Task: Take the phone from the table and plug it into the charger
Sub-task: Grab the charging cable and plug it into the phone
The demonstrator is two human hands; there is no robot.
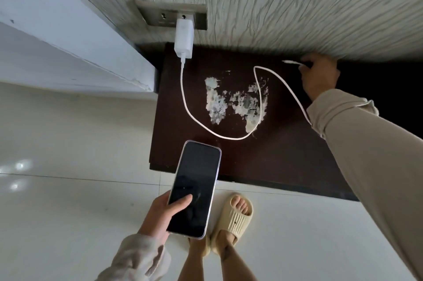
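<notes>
L hand [160, 214] gripping phone [194, 189], R hand [320, 77] pinching cable end [291, 62]

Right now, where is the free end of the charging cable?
In the head view, the cable's free end is at upper right, pinched in the right hand above the dark table's back edge, near the wall.

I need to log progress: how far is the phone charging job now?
Done: the phone is off the table, in the left hand. In hand: the right hand grips the cable near its free plug; the charger sits in the socket. Left: joining plug and phone.
</notes>
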